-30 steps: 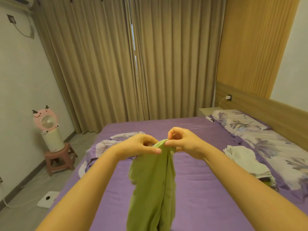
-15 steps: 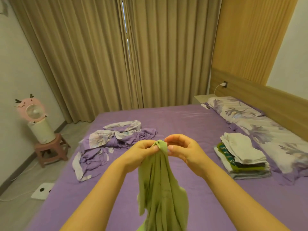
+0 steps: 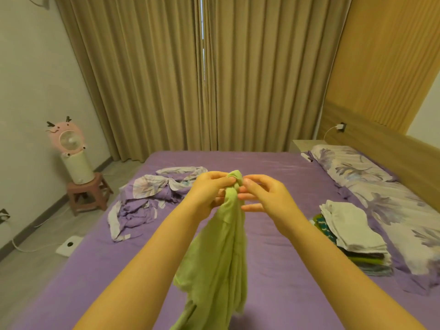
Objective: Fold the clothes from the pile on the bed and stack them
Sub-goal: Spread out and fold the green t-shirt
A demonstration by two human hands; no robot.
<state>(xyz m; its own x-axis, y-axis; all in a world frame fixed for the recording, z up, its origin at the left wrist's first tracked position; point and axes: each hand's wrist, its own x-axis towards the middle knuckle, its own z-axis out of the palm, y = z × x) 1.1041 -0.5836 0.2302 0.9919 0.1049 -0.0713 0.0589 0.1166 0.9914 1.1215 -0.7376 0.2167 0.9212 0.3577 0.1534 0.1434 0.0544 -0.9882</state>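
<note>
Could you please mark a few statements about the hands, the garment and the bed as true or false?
1. The left hand grips the top of the green garment. True.
2. The green garment lies flat on the bed. False: it hangs from the hands above the bed.
3. A stack of folded clothes sits on the bed beside the pillows. True.
4. The top item of the stack is green. False: it is white.
5. The right hand rests on the crumpled floral bedding. False: its fingertips are at the garment's top.
</note>
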